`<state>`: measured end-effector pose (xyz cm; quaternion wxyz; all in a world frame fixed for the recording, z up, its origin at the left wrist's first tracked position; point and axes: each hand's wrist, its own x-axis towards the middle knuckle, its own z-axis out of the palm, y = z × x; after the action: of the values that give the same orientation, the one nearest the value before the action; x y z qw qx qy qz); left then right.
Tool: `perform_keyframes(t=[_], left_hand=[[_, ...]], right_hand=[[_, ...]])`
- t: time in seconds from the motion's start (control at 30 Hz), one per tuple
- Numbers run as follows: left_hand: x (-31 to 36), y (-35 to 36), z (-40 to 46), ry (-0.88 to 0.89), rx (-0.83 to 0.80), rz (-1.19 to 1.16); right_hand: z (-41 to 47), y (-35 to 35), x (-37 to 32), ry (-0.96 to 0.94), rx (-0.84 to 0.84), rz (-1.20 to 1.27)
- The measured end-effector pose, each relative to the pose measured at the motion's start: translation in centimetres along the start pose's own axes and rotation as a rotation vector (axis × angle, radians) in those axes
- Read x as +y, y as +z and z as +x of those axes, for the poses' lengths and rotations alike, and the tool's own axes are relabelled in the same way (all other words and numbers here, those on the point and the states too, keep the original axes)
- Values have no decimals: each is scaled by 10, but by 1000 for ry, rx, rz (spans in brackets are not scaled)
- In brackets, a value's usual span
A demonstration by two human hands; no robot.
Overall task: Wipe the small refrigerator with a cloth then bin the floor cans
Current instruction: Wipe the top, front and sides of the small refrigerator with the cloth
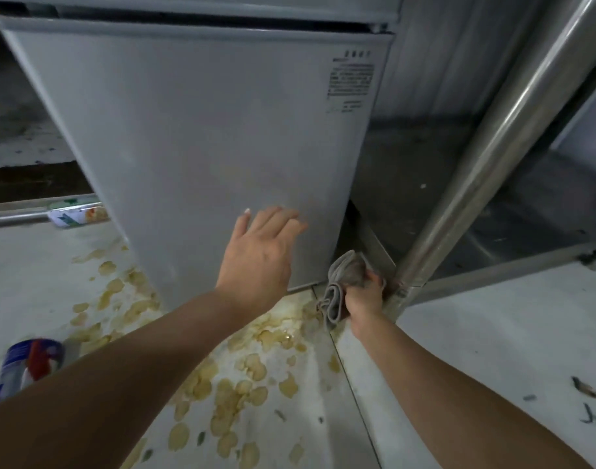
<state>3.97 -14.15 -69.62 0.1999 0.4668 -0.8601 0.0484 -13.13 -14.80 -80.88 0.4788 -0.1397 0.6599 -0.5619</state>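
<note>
Blue, red and white can (pixel 27 363) is lying on its side on the pale floor (pixel 476 350) at far left, partly cut off by the left forearm. 1 more can, white and green (pixel 78 214), is lying further back, touching the left edge of the small refrigerator (pixel 195 130) and sitting beside a horizontal metal bar (pixel 15 216). Yellowish chip-like pieces (pixel 228 397) are lying scattered across the floor in front of the fridge, with a wet-looking patch among them. Left hand (pixel 259 255) is reaching forward, fingers spread and flat against the lower part of the grey fridge door, holding nothing. Printed label (pixel 350 79) is sitting at the door's upper right corner. Right hand (pixel 364 299) is gripping a bunched grey cloth (pixel 344 282), fist closed around it, low down at the fridge's bottom right corner, between the fridge and a steel table leg (pixel 486 157). Cloth is hanging partly below the fist, near the floor. Steel shelf (pixel 513 238) is running off to the right.
</note>
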Motion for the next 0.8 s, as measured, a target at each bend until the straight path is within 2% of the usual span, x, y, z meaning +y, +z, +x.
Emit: perform_keyframes(t=[0.2, 0.27, 0.37, 0.53, 0.63, 0.8], left_hand=[[5, 8, 34, 122, 54, 231], [0, 9, 41, 157, 57, 302], [-9, 9, 47, 204, 54, 358], [-16, 9, 48, 227, 26, 392], [-16, 7, 48, 239, 23, 426], [-14, 4, 48, 243, 35, 454]], right_hand=[[41, 7, 8, 111, -218, -44], [49, 11, 12, 87, -258, -180], [63, 15, 14, -43, -194, -510], [75, 24, 5, -99, -161, -605], [71, 24, -2, -141, -142, -591], [56, 30, -20, -218, -180, -386]])
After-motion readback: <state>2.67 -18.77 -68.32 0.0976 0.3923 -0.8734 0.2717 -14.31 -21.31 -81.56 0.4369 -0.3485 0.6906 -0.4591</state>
